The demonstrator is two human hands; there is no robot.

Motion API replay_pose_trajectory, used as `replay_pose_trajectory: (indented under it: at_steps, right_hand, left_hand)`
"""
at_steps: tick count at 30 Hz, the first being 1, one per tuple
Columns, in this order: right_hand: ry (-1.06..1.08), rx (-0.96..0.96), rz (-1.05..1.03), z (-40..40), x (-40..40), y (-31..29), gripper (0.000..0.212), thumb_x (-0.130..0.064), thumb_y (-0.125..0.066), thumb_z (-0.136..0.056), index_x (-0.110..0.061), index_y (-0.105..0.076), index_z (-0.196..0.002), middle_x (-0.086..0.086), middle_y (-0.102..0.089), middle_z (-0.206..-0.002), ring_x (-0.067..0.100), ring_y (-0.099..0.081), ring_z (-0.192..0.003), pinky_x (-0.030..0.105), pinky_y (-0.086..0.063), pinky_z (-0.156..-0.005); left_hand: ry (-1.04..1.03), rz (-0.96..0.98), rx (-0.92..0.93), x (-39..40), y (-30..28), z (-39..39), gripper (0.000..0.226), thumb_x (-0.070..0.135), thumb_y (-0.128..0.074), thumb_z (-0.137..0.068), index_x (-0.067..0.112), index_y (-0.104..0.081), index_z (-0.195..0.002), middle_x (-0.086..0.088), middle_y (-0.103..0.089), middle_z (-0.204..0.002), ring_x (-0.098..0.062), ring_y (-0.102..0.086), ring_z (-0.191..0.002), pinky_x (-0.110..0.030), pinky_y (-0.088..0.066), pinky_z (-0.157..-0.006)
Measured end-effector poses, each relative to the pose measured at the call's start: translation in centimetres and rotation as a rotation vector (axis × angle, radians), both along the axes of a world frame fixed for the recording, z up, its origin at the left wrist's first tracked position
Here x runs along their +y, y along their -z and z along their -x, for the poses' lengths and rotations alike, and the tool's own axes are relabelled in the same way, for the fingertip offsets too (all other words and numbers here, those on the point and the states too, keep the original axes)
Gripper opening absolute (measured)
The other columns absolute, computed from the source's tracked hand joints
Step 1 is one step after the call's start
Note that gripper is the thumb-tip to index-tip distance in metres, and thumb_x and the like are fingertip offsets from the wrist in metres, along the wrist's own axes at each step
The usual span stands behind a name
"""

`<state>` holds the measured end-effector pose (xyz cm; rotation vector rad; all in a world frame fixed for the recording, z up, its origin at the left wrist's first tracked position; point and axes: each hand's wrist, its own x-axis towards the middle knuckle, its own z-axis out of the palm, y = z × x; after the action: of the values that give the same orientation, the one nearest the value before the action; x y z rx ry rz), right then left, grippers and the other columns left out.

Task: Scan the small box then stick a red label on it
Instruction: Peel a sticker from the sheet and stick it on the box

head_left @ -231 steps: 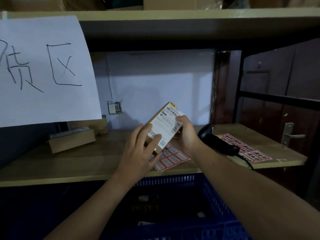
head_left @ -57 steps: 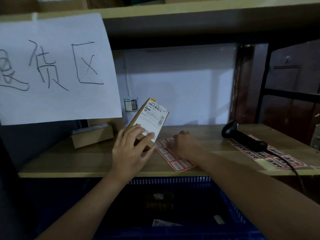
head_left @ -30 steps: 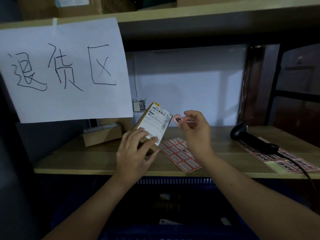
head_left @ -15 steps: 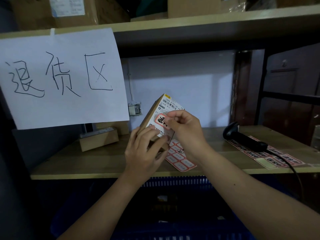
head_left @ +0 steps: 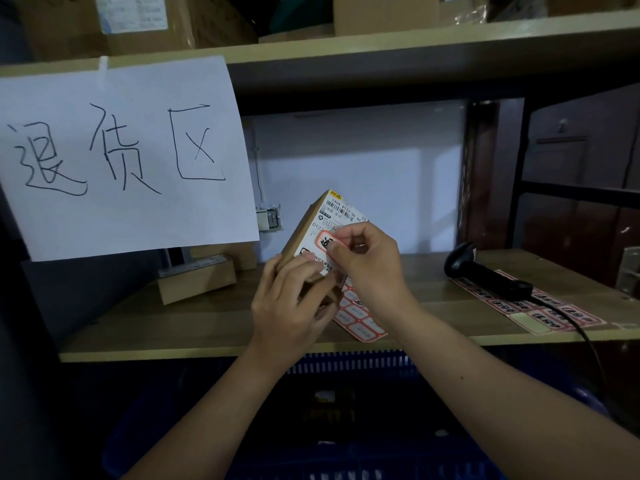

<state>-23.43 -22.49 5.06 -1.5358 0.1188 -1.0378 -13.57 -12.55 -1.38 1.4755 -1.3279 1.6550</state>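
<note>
A: Head view, only one we have. Left hand [head_left: 289, 306] grips the small box [head_left: 323, 233] by its lower end, tilted, raised just above the wooden shelf [head_left: 173, 323]. Right hand [head_left: 367, 261] has fingertips pinched on the red label [head_left: 325, 241], pressing it onto the box's white shipping sticker.

B: Risks we flag?

A: Label could go on creased or half-lifted if the fingers let go before smoothing it. It sits close under the barcode, so sliding upward could cover it. Box is held only low down, so a hard press may tip it.

B: Surroundings?

A: Label sheet [head_left: 360, 318] lies on the shelf under the hands, scanner [head_left: 485, 275] rests well to the right on another sheet, its cable trailing off the edge. Second box [head_left: 197, 280] left, paper sign [head_left: 128, 157] above it, blue basket [head_left: 346, 362] below. We see nothing blocking the hands.
</note>
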Motion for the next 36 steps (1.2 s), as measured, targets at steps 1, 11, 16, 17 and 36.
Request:
replay_pose_trajectory:
  at_steps: [1,11,16,17,36]
  right_hand:
    - [0.021,0.005,0.006,-0.1,0.0,0.1,0.010,0.001,-0.066,-0.086,-0.005,-0.063,-0.093,0.002,-0.060,-0.079,-0.006,-0.058,-0.054,0.013,-0.049,-0.050]
    - [-0.232,0.167,-0.395,-0.4,-0.1,1.3,0.075,-0.026,-0.074,-0.083,-0.026,-0.024,-0.140,0.000,-0.068,-0.112,0.015,-0.068,-0.094,0.035,-0.056,-0.084]
    - [-0.301,0.077,-0.439,-0.9,-0.5,2.4,0.074,-0.019,-0.078,-0.079,-0.025,-0.034,-0.139,0.002,-0.078,-0.102,0.025,-0.074,-0.097,0.053,-0.053,-0.096]
    - [-0.289,0.062,-0.437,-0.8,-0.8,2.5,0.075,-0.017,-0.079,-0.079,-0.026,-0.034,-0.139,0.002,-0.078,-0.103,0.025,-0.074,-0.096,0.053,-0.053,-0.095]
    - [-0.136,0.057,0.051,0.1,-2.2,3.0,0.065,-0.019,-0.064,-0.091,-0.028,-0.031,-0.146,-0.002,-0.068,-0.111,0.002,-0.071,-0.086,0.018,-0.057,-0.064]
  left_hand:
    - [0.000,0.000,0.001,0.0,0.0,0.0,0.020,0.027,-0.064,-0.087,0.010,-0.072,-0.095,-0.006,-0.054,-0.114,-0.023,-0.057,-0.113,-0.047,-0.050,-0.096]
    - [0.047,0.070,0.010,-0.4,0.2,0.4,0.024,0.022,-0.074,-0.081,0.014,-0.065,-0.102,-0.005,-0.053,-0.112,-0.022,-0.058,-0.110,-0.043,-0.051,-0.094]
    - [0.111,0.093,0.136,-0.7,1.1,1.0,0.042,0.027,-0.077,-0.079,0.014,-0.057,-0.114,-0.008,-0.047,-0.118,-0.021,-0.053,-0.116,-0.035,-0.052,-0.094]
    - [0.148,0.068,0.225,-0.5,1.3,1.3,0.051,0.033,-0.075,-0.080,0.015,-0.052,-0.122,-0.009,-0.042,-0.123,-0.016,-0.049,-0.121,-0.028,-0.051,-0.096]
    - [0.824,0.001,1.441,-1.7,-3.1,2.2,0.023,0.030,-0.052,-0.094,0.028,-0.063,-0.115,0.015,-0.073,-0.095,-0.003,-0.072,-0.081,-0.014,-0.054,-0.061]
